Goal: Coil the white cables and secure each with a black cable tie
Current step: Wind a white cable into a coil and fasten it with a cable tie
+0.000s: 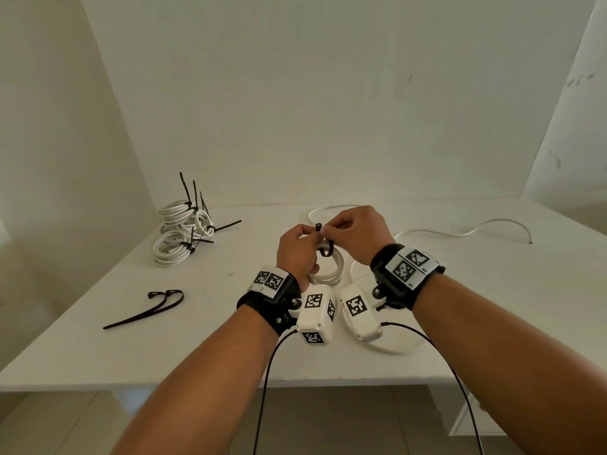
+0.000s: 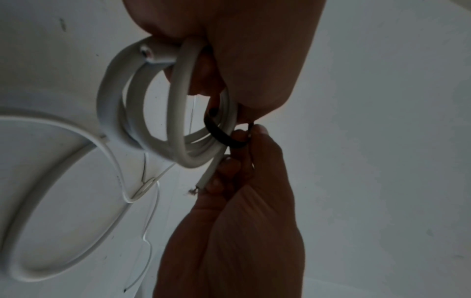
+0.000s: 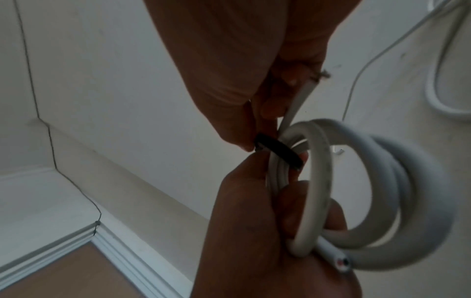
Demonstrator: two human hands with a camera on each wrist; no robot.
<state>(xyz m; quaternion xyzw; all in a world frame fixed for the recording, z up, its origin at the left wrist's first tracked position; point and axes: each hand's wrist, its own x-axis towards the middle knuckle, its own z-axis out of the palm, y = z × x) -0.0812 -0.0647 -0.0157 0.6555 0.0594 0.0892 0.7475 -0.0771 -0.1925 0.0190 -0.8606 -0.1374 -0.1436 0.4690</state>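
Note:
A small coil of white cable (image 1: 330, 272) hangs just above the white table (image 1: 98, 349), mid-front. My left hand (image 1: 300, 247) grips the coil (image 3: 382, 181) with fingers curled through its loops. A black cable tie (image 1: 326, 249) loops round one side of the coil, its head sticking up between my hands. My right hand (image 1: 348, 224) pinches the tie. In the left wrist view, the tie (image 2: 219, 135) wraps the strands and the right hand's fingertips (image 2: 257, 131) pinch it. In the right wrist view, the right hand's fingertips (image 3: 244, 141) hold the tie (image 3: 277, 151) above the left hand (image 3: 249, 242).
A pile of tied white coils (image 1: 180, 231) with black tie tails sticking up sits at the back left. Two loose black ties (image 1: 154, 307) lie front left. Loose white cable (image 1: 476, 228) trails across the right side, and another loop (image 1: 394, 349) lies under my wrists.

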